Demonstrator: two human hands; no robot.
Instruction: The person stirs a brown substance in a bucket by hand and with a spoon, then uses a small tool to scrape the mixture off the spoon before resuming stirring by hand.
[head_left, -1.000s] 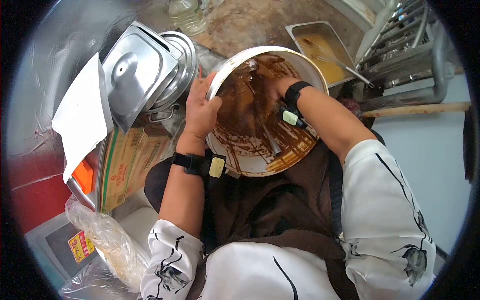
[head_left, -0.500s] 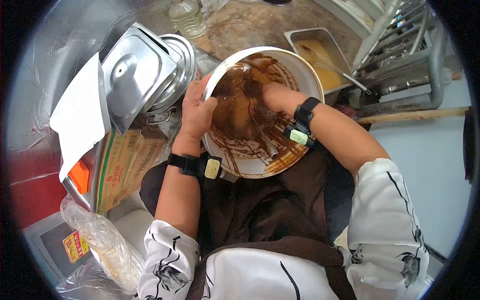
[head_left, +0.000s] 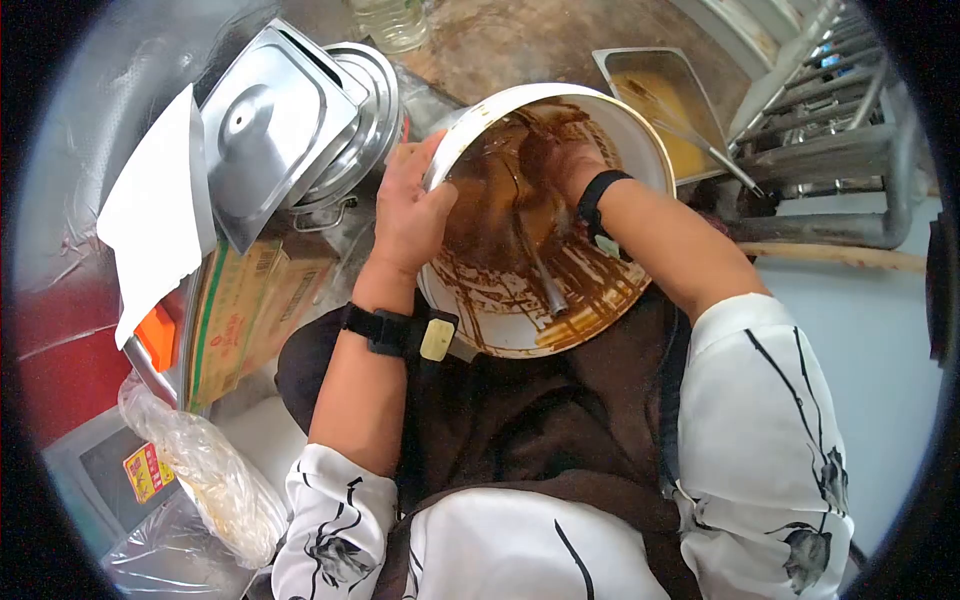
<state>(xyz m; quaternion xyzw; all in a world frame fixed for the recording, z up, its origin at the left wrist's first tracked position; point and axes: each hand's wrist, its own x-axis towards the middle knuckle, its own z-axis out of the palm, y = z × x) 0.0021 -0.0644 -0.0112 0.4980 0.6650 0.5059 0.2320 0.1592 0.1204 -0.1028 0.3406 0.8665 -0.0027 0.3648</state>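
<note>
A large white bucket (head_left: 655,150) tilts above my lap, its inner wall streaked with dark brown sauce. Dark brown liquid (head_left: 490,205) lies inside it, and a metal handle (head_left: 550,290) sticks out of the liquid towards me. My left hand (head_left: 415,205) is closed on the bucket's left rim, thumb on the near side. My right hand (head_left: 575,168) reaches into the bucket by the right side of the liquid; its fingers are hidden by sauce and shadow.
Metal lids (head_left: 265,130) and a white sheet (head_left: 160,210) are at the left, above cardboard (head_left: 235,330). A tray of yellow liquid (head_left: 665,95) with a whisk stands behind right. A metal rack (head_left: 830,150) is at the right, a plastic bottle (head_left: 395,25) at the back.
The bucket has shifted slightly right and tilted a little more, my left hand moving with it. Inside, my right hand has moved up and right, its wrist turned.
</note>
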